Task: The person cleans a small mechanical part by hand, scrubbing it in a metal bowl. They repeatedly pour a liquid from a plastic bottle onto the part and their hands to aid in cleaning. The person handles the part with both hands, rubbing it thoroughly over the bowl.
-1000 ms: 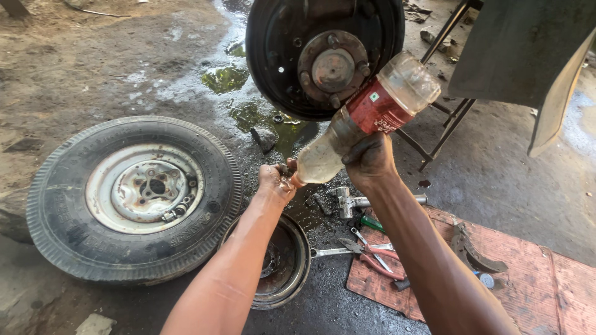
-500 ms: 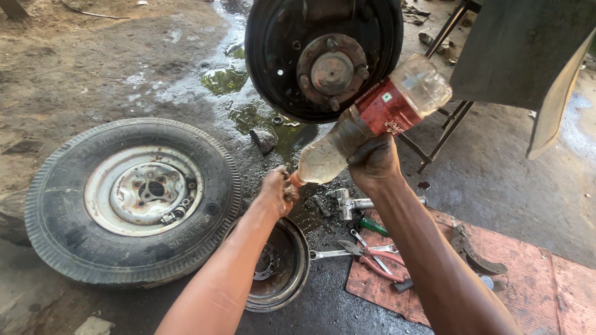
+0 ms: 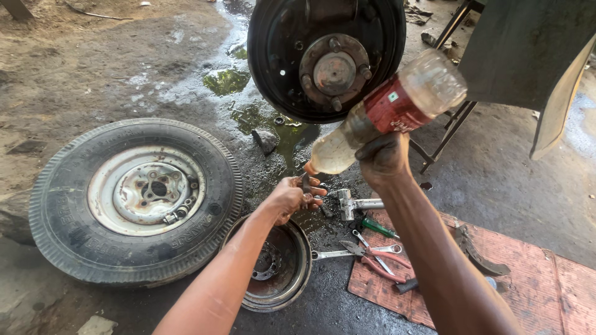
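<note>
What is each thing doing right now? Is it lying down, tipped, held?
Plastic bottle: tipped neck-down, held by right hand.
Left hand: fingers closed on a small dark part under the bottle's mouth.
Tyre: off, lying flat.
Brake drum: on the ground, open side up.
Pliers: lying on mat.

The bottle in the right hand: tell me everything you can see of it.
The bottle is clear plastic with a red label around its middle. It is tilted neck-down to the left, base up toward the right, holding cloudy pale liquid pooled at the neck end. The right hand grips it from below, near mid-body. Its mouth sits just above the left hand; contact cannot be told.
</note>
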